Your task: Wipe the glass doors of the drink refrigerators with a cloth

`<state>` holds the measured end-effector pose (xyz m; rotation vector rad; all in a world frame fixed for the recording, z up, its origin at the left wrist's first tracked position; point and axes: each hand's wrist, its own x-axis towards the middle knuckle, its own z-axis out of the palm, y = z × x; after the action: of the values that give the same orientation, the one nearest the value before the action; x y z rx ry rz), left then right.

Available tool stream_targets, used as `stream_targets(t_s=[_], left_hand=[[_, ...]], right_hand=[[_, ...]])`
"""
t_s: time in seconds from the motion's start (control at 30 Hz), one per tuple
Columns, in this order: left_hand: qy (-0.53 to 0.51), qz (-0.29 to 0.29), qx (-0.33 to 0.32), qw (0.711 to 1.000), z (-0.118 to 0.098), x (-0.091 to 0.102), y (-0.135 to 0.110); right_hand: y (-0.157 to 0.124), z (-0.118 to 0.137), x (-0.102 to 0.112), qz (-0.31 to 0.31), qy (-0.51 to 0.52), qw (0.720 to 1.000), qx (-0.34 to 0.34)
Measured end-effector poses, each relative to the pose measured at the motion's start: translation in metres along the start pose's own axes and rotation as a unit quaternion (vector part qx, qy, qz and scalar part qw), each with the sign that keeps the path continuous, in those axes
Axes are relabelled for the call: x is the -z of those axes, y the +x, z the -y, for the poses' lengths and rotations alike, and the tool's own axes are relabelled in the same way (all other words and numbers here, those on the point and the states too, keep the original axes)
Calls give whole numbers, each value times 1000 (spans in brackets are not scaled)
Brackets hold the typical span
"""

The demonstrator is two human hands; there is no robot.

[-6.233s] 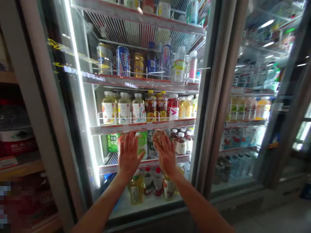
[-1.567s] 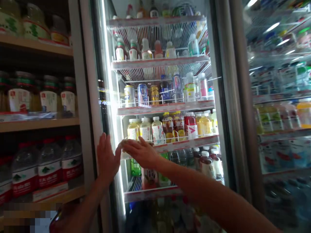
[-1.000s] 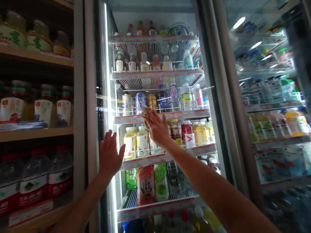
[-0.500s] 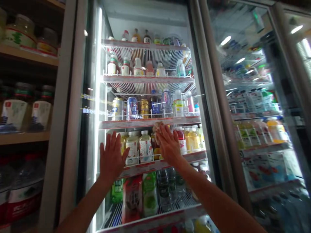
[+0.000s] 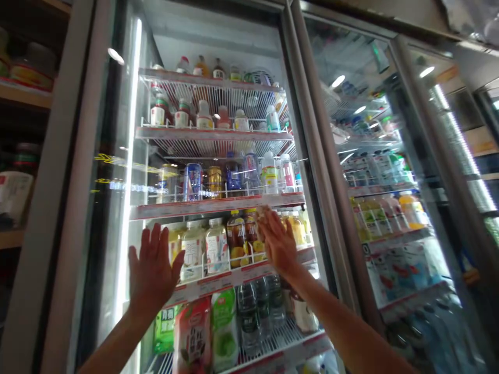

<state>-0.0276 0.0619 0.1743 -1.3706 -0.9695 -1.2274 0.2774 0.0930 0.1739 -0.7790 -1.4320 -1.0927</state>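
My left hand [image 5: 154, 265] lies flat against the glass door [image 5: 218, 31] of a lit drinks cooler, fingers spread, with nothing in it. Under the fingers of my right hand [image 5: 278, 241] is a crumpled beige cloth [image 5: 262, 214], pressed to the same glass at the height of the fourth shelf. Behind the glass, between my hands, stand pale-labelled bottles [image 5: 216, 246] and dark tea bottles with yellow caps [image 5: 236, 236]. My right hand partly covers the bottles behind it.
Cooler shelves hold cans [image 5: 193, 182], small bottles [image 5: 203, 117] and drink pouches [image 5: 224, 330]. A metal door frame [image 5: 319, 150] stands right of my door, with another stocked cooler [image 5: 374, 208] beyond. Jars and bottles [image 5: 15, 192] fill a shelf at the left.
The view has swung right and tilted. Across the glass, my right hand and the cloth have moved to the right, uncovering the dark tea bottles. My left hand stays about where it was.
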Motion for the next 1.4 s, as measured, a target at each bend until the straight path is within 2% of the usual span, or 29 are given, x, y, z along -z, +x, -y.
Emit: stream_targets(t_s=[0.03,0.1,0.17,0.23,0.33,0.37,0.4,0.43,0.53,0.57,0.6,0.67,0.73,0.8,0.83,0.97,1.03,1.13,1.2,1.27,1.33,1.4], left_hand=[[1,-1,0,1000,0,0,0],[5,-2,0,1000,0,0,0],[10,0,3,1000,-1,0,0],[13,2,4,1000,-1,0,1],[17,0,8,1000,-3,2,-1],[19,0,7,1000,-5,3,-3],[20,2,2,1000,-8,5,-6],[21,8,-6,1000,-12,6,-10],[20,30,-47,998,-24,7,-22],[21,32,-52,998,-28,6,-26],[22,30,-52,998,-31,4,-29],[25,22,-48,998,-34,1,-32],[26,18,-47,998,-33,0,-33],[26,19,-48,998,-32,0,-33],[27,21,-49,998,-31,0,-33],[32,30,-50,998,-30,1,-33],[31,36,-46,998,-31,2,-34],[26,36,-37,998,-32,2,-34],[25,30,-34,999,-33,1,-35],[25,20,-34,999,-33,1,-36],[26,15,-36,999,-34,1,-36],[26,18,-33,999,-34,0,-35]], right_hand=[[-1,-8,1,-14,-13,999,-32],[1,-23,1,-65,-41,987,-143],[3,-23,-1,-97,-45,974,-201],[1,-3,-4,-75,-20,985,-151],[-6,30,-3,6,23,1000,5],[-8,33,-2,20,27,999,27],[-9,31,0,23,23,999,21],[-9,25,1,12,11,1000,-15],[-3,4,1,-54,-27,982,-180],[-1,5,0,-68,-30,977,-202],[0,11,-2,-71,-25,978,-192],[-4,36,-5,-38,3,995,-93],[-11,59,-6,8,37,999,24],[-19,65,-5,24,50,997,60],[-22,59,-4,14,45,998,40],[-21,23,-2,-64,-12,989,-131],[-22,25,-4,-59,-13,991,-123],[-30,46,-3,6,27,1000,1],[-38,47,0,20,35,999,30],[-43,31,3,-7,12,1000,-15],[-45,12,5,-47,-18,994,-97],[-45,7,5,-73,-25,986,-150]])
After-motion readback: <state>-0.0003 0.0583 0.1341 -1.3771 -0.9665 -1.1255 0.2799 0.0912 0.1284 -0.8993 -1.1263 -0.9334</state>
